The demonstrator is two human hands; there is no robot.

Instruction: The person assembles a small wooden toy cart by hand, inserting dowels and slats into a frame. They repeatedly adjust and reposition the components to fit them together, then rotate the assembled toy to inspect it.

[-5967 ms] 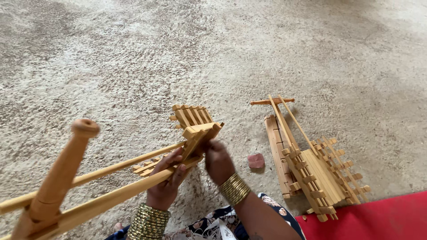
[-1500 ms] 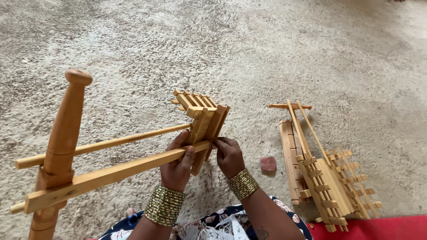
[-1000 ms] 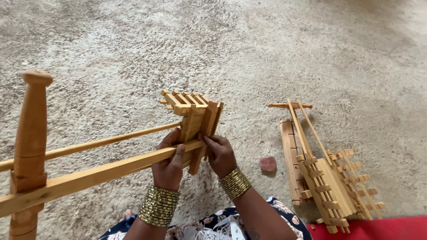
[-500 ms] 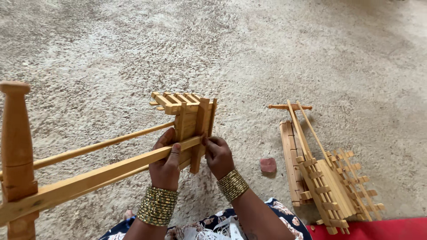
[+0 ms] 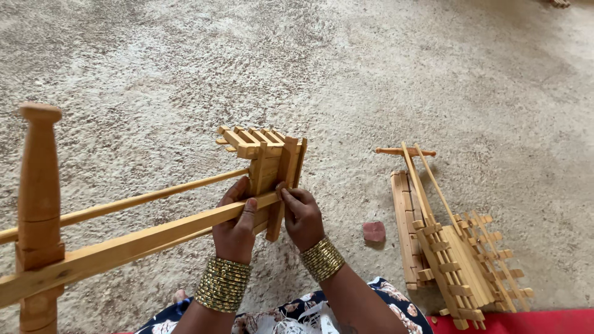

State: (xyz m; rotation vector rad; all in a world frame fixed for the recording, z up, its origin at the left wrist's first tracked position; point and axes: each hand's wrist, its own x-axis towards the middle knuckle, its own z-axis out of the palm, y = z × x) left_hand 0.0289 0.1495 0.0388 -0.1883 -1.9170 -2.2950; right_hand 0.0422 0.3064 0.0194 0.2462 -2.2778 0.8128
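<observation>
A wooden cart frame [image 5: 266,164] with slatted rails is held up in front of me over rough ground. Two long wooden poles [image 5: 136,238] run from it toward the lower left, joined by a turned wooden crosspiece [image 5: 38,179] standing upright. My left hand [image 5: 236,226] grips the nearer pole where it meets the frame. My right hand [image 5: 302,213] presses its fingers against the frame's lower edge. Both wrists wear stacked gold bangles.
A second wooden cart [image 5: 451,247] with thin poles lies on the ground to the right. A small reddish stone [image 5: 374,231] sits between it and my right arm. A red mat edge [image 5: 520,321] shows at the bottom right. The ground [image 5: 309,62] is grey and gritty.
The frame has been turned and tilted, its slatted top swinging left. The upright crosspiece drifted left across the view, then back a little. Both hands kept their hold.
</observation>
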